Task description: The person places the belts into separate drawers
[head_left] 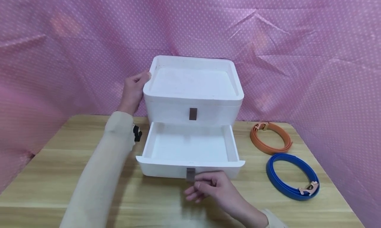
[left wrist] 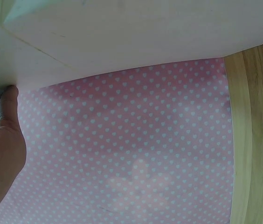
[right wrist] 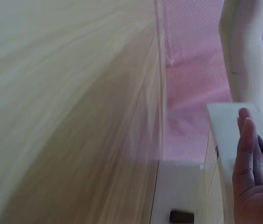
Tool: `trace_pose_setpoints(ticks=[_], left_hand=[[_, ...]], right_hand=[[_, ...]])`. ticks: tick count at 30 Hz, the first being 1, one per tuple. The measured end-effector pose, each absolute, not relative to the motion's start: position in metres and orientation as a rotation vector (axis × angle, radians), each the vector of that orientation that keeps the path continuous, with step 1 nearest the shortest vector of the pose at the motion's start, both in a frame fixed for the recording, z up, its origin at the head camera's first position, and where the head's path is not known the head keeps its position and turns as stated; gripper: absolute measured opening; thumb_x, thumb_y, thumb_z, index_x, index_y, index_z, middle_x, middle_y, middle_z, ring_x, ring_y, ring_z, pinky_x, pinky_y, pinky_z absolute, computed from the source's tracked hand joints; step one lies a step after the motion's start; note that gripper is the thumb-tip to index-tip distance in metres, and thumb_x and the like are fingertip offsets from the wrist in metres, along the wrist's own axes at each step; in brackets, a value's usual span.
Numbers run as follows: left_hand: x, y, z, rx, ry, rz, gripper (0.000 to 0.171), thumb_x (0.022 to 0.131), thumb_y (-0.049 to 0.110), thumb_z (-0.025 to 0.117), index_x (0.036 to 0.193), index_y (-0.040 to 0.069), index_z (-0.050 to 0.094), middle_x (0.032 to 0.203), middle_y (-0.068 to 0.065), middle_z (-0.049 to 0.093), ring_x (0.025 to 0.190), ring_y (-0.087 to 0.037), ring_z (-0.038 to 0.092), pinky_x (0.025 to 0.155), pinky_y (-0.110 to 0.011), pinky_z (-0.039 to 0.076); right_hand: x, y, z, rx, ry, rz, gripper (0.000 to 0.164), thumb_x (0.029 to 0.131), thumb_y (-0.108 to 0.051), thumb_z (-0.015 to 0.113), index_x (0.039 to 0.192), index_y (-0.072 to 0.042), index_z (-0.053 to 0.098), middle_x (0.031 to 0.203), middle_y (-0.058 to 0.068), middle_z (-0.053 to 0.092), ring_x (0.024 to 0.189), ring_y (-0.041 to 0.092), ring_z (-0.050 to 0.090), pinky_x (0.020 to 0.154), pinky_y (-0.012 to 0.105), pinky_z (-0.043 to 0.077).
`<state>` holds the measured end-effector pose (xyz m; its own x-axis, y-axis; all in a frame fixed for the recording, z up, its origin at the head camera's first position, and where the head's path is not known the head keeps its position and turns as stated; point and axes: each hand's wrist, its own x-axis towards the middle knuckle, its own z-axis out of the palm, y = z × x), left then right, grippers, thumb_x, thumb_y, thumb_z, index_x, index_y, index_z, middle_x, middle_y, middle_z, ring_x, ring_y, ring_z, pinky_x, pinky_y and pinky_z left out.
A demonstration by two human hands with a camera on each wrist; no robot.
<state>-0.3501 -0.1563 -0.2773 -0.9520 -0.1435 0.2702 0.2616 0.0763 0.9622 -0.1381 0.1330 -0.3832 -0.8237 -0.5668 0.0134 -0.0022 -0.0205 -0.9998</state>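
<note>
A white drawer box [head_left: 193,93] with a tray-like top stands on the table, one drawer [head_left: 190,143] pulled out and bare inside. My left hand [head_left: 134,89] grips the box's upper left edge, its thumb near the rim; the left wrist view shows that hand [left wrist: 3,140] against the white side wall. Beside the brown pull tab [head_left: 190,174] on the open drawer's front is my right hand [head_left: 218,190], its fingers loosely bent. Whether a fingertip touches the tab I cannot tell. The right wrist view shows this hand [right wrist: 255,172] close to the drawer front [right wrist: 227,116].
A coiled orange belt [head_left: 258,144] and a coiled blue belt [head_left: 275,178] lie on the wooden table [head_left: 44,175] to the right. A small black object [head_left: 137,134] is left of the box. Pink patterned cloth [head_left: 202,26] hangs behind and at the sides.
</note>
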Motion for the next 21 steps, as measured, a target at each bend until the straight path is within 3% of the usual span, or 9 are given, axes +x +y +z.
trace_pose_setpoints(ticks=[5, 8, 12, 18, 21], left_hand=[[-0.350, -0.156, -0.278, -0.103, -2.047, -1.969, 0.043, 0.096, 0.037, 0.063, 0.129, 0.010, 0.064, 0.141, -0.004, 0.055, 0.123, -0.018, 0.055, 0.090, -0.026, 0.053], [-0.351, -0.156, -0.280, -0.099, -2.046, -1.976, 0.040, 0.096, 0.037, 0.063, 0.125, 0.009, 0.067, 0.133, -0.008, 0.061, 0.109, -0.020, 0.061, 0.081, -0.024, 0.055], [-0.350, -0.155, -0.282, -0.101, -2.050, -1.959, 0.041, 0.097, 0.038, 0.061, 0.125, 0.009, 0.067, 0.133, -0.007, 0.060, 0.106, -0.018, 0.062, 0.080, -0.023, 0.055], [-0.350, -0.156, -0.280, -0.093, -2.053, -1.963, 0.042, 0.097, 0.039, 0.061, 0.127, 0.011, 0.066, 0.137, -0.005, 0.058, 0.112, -0.021, 0.061, 0.084, -0.025, 0.055], [-0.350, -0.156, -0.279, -0.101, -2.066, -1.947, 0.042, 0.097, 0.039, 0.061, 0.127, 0.011, 0.066, 0.138, -0.004, 0.058, 0.115, -0.020, 0.060, 0.086, -0.026, 0.055]], right_hand=[[-0.142, 0.156, -0.383, -0.598, 2.041, -1.690, 0.026, 0.102, -0.016, 0.054, 0.114, 0.003, 0.067, 0.100, 0.016, 0.072, 0.091, 0.026, 0.070, 0.081, 0.040, 0.058], [-0.143, 0.175, -0.381, -0.641, 2.330, -1.296, 0.024, 0.100, -0.028, 0.058, 0.104, -0.011, 0.074, 0.087, -0.001, 0.071, 0.078, 0.014, 0.066, 0.070, 0.031, 0.057], [-0.143, 0.203, -0.377, -0.678, 2.652, -0.725, 0.018, 0.095, -0.037, 0.064, 0.091, -0.022, 0.074, 0.071, -0.019, 0.059, 0.063, 0.003, 0.052, 0.055, 0.026, 0.047], [-0.149, 0.253, -0.366, -0.420, 3.098, -0.382, 0.014, 0.093, -0.028, 0.068, 0.085, -0.016, 0.069, 0.063, -0.012, 0.052, 0.053, 0.007, 0.046, 0.046, 0.028, 0.041], [-0.151, 0.279, -0.366, -0.301, 3.257, -0.253, 0.019, 0.089, -0.027, 0.072, 0.090, -0.008, 0.068, 0.071, -0.002, 0.059, 0.061, 0.017, 0.055, 0.048, 0.035, 0.047]])
